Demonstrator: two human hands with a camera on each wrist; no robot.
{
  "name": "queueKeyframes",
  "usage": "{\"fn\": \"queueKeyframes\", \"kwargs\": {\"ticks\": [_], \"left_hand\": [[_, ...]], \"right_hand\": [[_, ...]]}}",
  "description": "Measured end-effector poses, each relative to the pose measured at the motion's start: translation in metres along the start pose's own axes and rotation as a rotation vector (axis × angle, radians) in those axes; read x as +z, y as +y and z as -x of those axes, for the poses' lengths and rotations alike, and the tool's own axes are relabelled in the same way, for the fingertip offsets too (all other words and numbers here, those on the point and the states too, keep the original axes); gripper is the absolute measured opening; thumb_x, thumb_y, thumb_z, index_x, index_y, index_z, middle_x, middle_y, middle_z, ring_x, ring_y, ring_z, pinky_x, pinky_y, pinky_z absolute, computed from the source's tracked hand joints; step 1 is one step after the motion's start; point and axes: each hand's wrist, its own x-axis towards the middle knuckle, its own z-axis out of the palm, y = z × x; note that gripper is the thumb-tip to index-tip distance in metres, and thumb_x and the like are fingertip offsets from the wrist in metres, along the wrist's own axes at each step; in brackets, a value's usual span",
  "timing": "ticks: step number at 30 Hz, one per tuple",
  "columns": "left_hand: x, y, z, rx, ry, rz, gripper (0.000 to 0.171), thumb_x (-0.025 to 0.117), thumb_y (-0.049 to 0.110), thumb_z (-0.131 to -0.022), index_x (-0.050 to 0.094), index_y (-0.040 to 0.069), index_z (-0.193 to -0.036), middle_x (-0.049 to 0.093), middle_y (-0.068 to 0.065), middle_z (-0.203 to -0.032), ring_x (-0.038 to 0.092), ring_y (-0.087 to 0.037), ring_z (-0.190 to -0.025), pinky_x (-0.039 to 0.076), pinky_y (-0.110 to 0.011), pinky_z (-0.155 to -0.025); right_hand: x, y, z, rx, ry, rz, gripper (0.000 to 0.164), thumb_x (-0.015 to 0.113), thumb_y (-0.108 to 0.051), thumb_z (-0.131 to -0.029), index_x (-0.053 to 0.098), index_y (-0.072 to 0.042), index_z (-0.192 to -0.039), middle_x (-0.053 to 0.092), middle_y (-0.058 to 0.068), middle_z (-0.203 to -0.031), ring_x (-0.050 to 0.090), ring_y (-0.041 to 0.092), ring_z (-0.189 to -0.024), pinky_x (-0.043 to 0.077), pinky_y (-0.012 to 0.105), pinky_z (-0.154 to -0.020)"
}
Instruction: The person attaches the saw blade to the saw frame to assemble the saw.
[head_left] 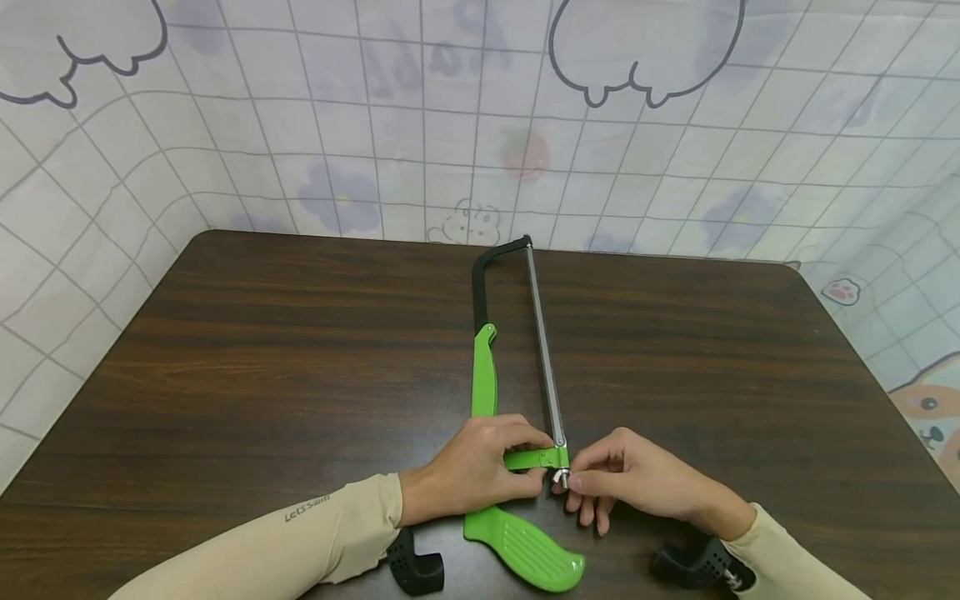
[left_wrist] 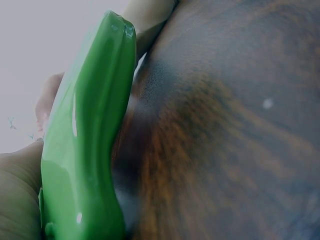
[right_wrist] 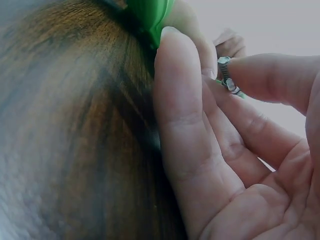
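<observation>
A hacksaw [head_left: 483,375] with a green handle [head_left: 525,554] and a black front frame lies on the table. Its long silver blade [head_left: 543,350] runs from the black far end down to a short green crosspiece [head_left: 534,459]. My left hand [head_left: 480,467] grips that crosspiece, fingers on the far side and thumb on the near side. At its right end a metal wing nut [head_left: 560,477] sits on a threaded bolt [right_wrist: 225,67]. My right hand [head_left: 637,479] pinches the wing nut at thumb and index finger, other fingers loosely curled below. In the left wrist view the green handle [left_wrist: 90,140] fills the left side.
The dark wood-grain table [head_left: 300,350] reaches back to a white curtain [head_left: 450,125] with a grid and cartoon print. Black wrist-camera mounts [head_left: 416,567] sit under both wrists, close above the tabletop.
</observation>
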Motion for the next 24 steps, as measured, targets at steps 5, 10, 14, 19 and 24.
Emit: {"fn": "queueKeyframes", "kwargs": {"ticks": [5, 10, 14, 19, 24], "left_hand": [[0.0002, -0.0006, 0.0000, 0.008, -0.002, -0.012, 0.025, 0.076, 0.010, -0.086, 0.078, 0.009, -0.111, 0.075, 0.001, -0.097, 0.061, 0.000, -0.079, 0.050, -0.007, -0.072], [0.0006, -0.0008, 0.0004, -0.008, -0.004, 0.004, 0.024, 0.076, 0.009, -0.086, 0.079, 0.010, -0.110, 0.075, 0.001, -0.096, 0.061, -0.001, -0.079, 0.049, -0.007, -0.071], [0.0004, -0.0004, 0.0006, -0.011, -0.003, 0.004, 0.024, 0.076, 0.009, -0.086, 0.079, 0.010, -0.110, 0.075, 0.001, -0.096, 0.060, -0.001, -0.079, 0.048, -0.007, -0.071], [0.0001, 0.0002, 0.0004, -0.009, -0.006, 0.002, 0.024, 0.076, 0.009, -0.086, 0.078, 0.010, -0.110, 0.075, 0.001, -0.096, 0.060, -0.001, -0.078, 0.048, -0.007, -0.071], [0.0000, -0.0001, 0.0002, -0.001, -0.006, -0.002, 0.023, 0.075, 0.009, -0.087, 0.078, 0.010, -0.110, 0.075, 0.001, -0.097, 0.060, 0.000, -0.078, 0.049, -0.007, -0.071]], "right_hand": [[-0.0012, 0.0018, 0.0001, -0.019, -0.027, -0.034, 0.027, 0.049, -0.005, -0.108, 0.069, 0.013, -0.104, 0.061, 0.043, -0.092, 0.072, 0.005, -0.076, 0.063, 0.035, -0.063], [-0.0005, 0.0006, -0.0003, -0.008, -0.019, -0.031, 0.026, 0.051, -0.006, -0.107, 0.069, 0.013, -0.105, 0.062, 0.042, -0.091, 0.072, 0.005, -0.076, 0.063, 0.034, -0.062], [0.0002, -0.0006, -0.0004, 0.014, 0.002, -0.011, 0.025, 0.053, -0.008, -0.107, 0.068, 0.011, -0.105, 0.065, 0.038, -0.092, 0.072, 0.005, -0.075, 0.063, 0.034, -0.062], [0.0009, -0.0015, -0.0005, 0.035, 0.025, 0.013, 0.024, 0.054, -0.009, -0.106, 0.069, 0.009, -0.104, 0.067, 0.035, -0.093, 0.072, 0.005, -0.074, 0.063, 0.035, -0.061], [0.0013, -0.0018, -0.0006, 0.056, 0.040, 0.031, 0.023, 0.055, -0.010, -0.106, 0.070, 0.008, -0.103, 0.069, 0.032, -0.091, 0.071, 0.006, -0.071, 0.063, 0.036, -0.060]]}}
